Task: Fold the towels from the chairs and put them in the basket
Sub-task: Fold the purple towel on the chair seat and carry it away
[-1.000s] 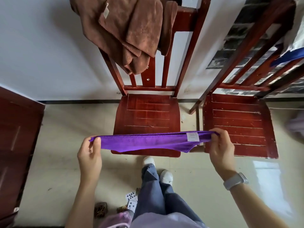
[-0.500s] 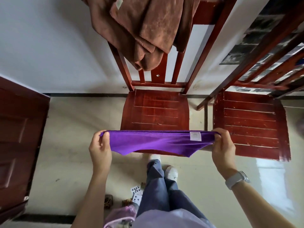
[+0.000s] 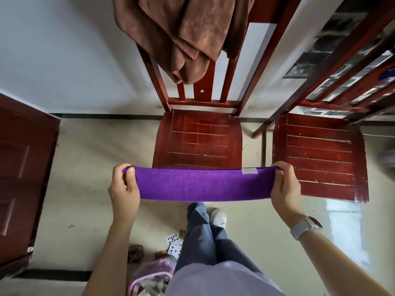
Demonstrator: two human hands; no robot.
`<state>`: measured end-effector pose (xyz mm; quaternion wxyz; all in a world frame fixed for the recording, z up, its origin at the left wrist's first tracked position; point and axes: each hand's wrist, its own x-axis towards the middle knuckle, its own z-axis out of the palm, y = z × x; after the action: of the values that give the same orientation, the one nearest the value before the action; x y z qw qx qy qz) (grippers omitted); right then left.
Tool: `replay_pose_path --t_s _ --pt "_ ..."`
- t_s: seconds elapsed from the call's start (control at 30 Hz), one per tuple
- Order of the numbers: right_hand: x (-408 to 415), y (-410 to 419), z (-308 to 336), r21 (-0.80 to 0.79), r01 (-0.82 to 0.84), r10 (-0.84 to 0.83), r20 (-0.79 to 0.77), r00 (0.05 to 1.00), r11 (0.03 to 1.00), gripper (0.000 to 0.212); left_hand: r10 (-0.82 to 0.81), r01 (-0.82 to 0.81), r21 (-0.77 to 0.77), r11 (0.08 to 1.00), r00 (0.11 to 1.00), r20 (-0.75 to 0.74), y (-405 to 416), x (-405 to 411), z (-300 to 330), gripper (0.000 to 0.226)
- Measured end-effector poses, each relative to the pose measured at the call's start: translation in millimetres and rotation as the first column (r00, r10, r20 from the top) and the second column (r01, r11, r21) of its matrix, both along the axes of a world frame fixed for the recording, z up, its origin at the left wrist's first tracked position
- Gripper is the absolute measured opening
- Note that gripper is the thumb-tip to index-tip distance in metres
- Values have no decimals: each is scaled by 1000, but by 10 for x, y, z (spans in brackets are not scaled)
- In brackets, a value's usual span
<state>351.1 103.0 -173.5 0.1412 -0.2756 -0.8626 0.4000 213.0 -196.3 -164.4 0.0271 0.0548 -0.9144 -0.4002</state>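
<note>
A purple towel hangs stretched flat between my hands, in front of the middle chair's seat. My left hand pinches its left end and my right hand pinches its right end, close to a small white label. A brown towel is draped over the backrest of the middle red wooden chair. A second red chair stands to the right with a bare seat; a bit of blue cloth shows at its backrest near the right edge. No basket is clearly in view.
A dark red wooden door or cabinet stands at the left. Playing cards and small objects lie on the floor by my feet. A pink bag sits at the bottom edge. A white wall is behind the chairs.
The purple towel has been pulled taut and now hangs as an even flat band; its lower edge sagged unevenly before. The view has moved closer to the chairs.
</note>
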Motion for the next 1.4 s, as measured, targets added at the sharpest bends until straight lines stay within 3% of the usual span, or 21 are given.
replay_pose_path --t_s 0.3,0.6,0.8,1.1,1.2,1.4 --pt "40 -36 -120 21 3 -4 40 999 1000 26 38 -39 31 999 999 25 -47 67 -224 15" --pt "-938 383 -688 151 -104 77 173 982 983 20 -6 -30 169 985 979 204 129 -1073 -909 20" --pt "-1687 689 -1116 177 -91 38 280 959 980 24 -156 152 35 988 961 229 357 -1914 -1324 21" --pt "-2184 828 -1283 247 56 -97 158 983 968 24 -272 278 -90 956 960 68 602 -2505 -1512 17" --pt "-2088 794 -1292 266 -4 -44 175 983 964 23 -395 390 -165 906 918 -2 523 -2443 -1530 14" --pt "-1560 622 -1506 347 -215 116 286 951 913 21 -587 528 -431 731 810 -3 180 -1989 -1684 11"
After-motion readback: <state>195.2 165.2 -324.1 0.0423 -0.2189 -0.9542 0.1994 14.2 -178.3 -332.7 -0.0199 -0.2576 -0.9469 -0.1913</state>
